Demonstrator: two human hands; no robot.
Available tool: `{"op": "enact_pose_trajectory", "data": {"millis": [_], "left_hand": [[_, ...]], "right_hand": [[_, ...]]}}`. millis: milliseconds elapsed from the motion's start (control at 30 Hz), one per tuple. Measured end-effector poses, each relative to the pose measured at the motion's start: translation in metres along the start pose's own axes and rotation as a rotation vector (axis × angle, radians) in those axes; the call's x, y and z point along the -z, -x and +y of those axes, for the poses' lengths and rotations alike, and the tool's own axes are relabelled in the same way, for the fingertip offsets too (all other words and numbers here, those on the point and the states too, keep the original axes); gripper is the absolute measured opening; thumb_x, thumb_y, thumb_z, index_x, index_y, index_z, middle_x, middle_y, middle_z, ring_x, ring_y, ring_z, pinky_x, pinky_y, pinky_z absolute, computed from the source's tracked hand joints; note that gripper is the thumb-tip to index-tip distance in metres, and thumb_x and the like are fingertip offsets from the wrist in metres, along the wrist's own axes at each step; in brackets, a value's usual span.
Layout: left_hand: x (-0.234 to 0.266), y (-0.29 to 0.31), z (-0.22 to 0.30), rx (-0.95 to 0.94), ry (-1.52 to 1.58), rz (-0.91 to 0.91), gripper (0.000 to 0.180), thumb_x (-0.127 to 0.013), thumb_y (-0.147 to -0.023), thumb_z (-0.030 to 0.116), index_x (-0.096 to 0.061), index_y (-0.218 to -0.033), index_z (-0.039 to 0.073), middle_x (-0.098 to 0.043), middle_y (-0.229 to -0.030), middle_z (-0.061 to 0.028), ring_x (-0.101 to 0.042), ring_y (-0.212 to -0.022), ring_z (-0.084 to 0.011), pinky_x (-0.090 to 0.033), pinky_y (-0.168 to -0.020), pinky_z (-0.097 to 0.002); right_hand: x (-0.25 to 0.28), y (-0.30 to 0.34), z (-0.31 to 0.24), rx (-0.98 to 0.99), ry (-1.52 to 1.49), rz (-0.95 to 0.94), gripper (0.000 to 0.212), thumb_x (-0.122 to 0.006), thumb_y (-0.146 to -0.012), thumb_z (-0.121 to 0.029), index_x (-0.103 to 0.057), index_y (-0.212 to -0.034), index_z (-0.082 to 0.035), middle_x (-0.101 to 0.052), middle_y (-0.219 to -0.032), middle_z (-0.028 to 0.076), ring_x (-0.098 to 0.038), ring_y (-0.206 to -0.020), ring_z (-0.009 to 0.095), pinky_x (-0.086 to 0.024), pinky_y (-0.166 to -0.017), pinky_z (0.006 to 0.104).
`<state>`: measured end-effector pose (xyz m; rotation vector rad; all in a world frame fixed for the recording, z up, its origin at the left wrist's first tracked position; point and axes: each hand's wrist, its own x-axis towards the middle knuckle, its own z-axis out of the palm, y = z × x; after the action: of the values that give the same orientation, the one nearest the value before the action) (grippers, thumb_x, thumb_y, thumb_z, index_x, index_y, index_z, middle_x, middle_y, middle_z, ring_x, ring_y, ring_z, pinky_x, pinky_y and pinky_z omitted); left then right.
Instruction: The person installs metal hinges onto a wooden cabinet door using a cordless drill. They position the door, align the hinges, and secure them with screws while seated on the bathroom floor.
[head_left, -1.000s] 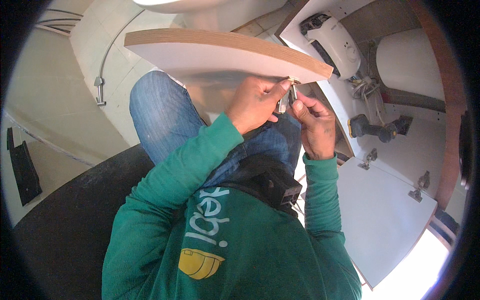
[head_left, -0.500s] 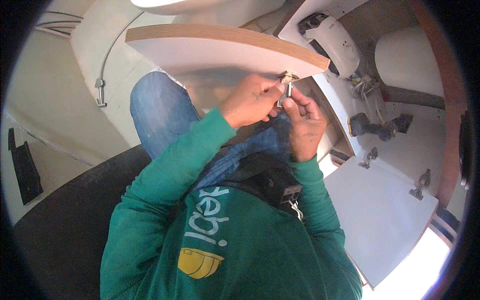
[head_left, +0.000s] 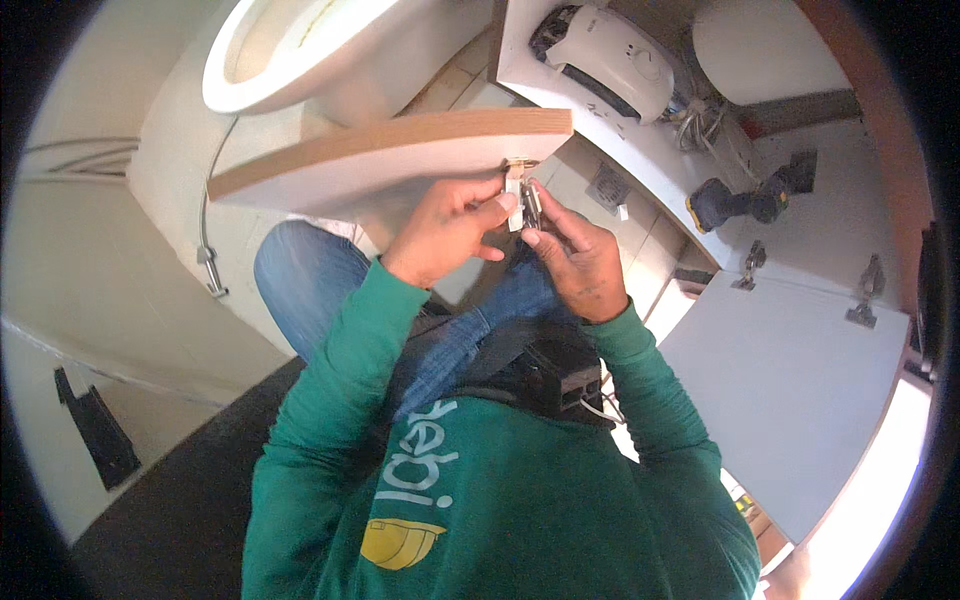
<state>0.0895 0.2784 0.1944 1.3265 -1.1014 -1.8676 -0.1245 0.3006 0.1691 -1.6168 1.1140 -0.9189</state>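
Observation:
A white cabinet door with a wood-coloured edge (head_left: 400,136) stands across in front of me, tilted. A metal concealed hinge (head_left: 515,190) is fixed to it close to its right end. The thumb and fingers of my left hand (head_left: 440,232) are closed on this hinge from the left. From the right, my right hand (head_left: 585,268) pinches a small metal hinge piece (head_left: 532,205) between thumb and fingertips, right beside the hinge. Whether the two metal parts are joined, I cannot tell. My fingers partly cover both.
An open cabinet door (head_left: 790,380) with two hinges lies at right. Inside the cabinet are a black and yellow cordless drill (head_left: 730,205) and a white appliance (head_left: 610,60). A toilet bowl (head_left: 225,90) stands at upper left, with a hand-spray hose (head_left: 205,225) below it.
My view has shifted, with more of the toilet bowl and cabinet showing. The hinge now shows more openly between my hands, and my left fingers have loosened and spread somewhat.

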Motion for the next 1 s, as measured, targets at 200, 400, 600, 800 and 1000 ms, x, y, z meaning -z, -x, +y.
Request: {"op": "enact_pose_trajectory", "data": {"millis": [200,400,600,800,1000], "left_hand": [[-0.020,0.005,-0.004,-0.077,0.091,0.166,0.043,-0.061,-0.109,0.030,-0.065,-0.141,0.001,-0.071,-0.119,-0.0062,-0.067,-0.106,-0.0137,-0.065,-0.079,-0.0336],[-0.030,0.004,0.004,-0.045,-0.033,0.192,0.039,-0.056,-0.112,0.032,-0.070,-0.129,0.000,-0.072,-0.102,-0.0052,-0.069,-0.091,-0.0139,-0.065,-0.073,-0.0314],[-0.025,-0.004,0.008,-0.034,-0.027,0.199,0.039,-0.057,-0.111,0.033,-0.071,-0.127,0.000,-0.073,-0.103,-0.0070,-0.070,-0.089,-0.0152,-0.065,-0.073,-0.0323],[-0.023,-0.013,0.015,-0.011,0.002,0.235,0.039,-0.060,-0.110,0.032,-0.071,-0.127,-0.001,-0.070,-0.098,-0.0055,-0.071,-0.086,-0.0166,-0.065,-0.071,-0.0330],[-0.016,-0.024,0.021,0.004,0.017,0.253,0.035,-0.062,-0.109,0.031,-0.072,-0.123,0.000,-0.067,-0.096,-0.0045,-0.070,-0.082,-0.0162,-0.065,-0.068,-0.0331]], "right_hand": [[0.007,0.000,0.008,-0.105,-0.226,0.045,0.041,-0.076,-0.098,-0.014,-0.070,-0.137,-0.001,-0.078,-0.123,0.013,-0.071,-0.109,0.014,-0.055,-0.095,0.0298],[-0.004,-0.002,0.031,-0.115,-0.486,0.075,0.040,-0.075,-0.100,-0.019,-0.071,-0.135,0.000,-0.078,-0.123,0.011,-0.069,-0.110,0.012,-0.053,-0.098,0.0296],[-0.002,-0.007,0.036,-0.079,-0.504,0.061,0.037,-0.070,-0.105,-0.019,-0.069,-0.138,-0.004,-0.079,-0.120,0.010,-0.070,-0.107,0.012,-0.055,-0.097,0.0307],[-0.002,-0.021,0.039,0.034,-0.439,0.097,0.034,-0.067,-0.105,-0.015,-0.070,-0.138,-0.007,-0.078,-0.119,0.012,-0.070,-0.107,0.015,-0.055,-0.099,0.0319],[-0.004,-0.041,0.044,0.209,-0.319,0.167,0.033,-0.066,-0.104,-0.012,-0.072,-0.136,-0.006,-0.075,-0.124,0.014,-0.070,-0.113,0.020,-0.054,-0.101,0.0325]]}}
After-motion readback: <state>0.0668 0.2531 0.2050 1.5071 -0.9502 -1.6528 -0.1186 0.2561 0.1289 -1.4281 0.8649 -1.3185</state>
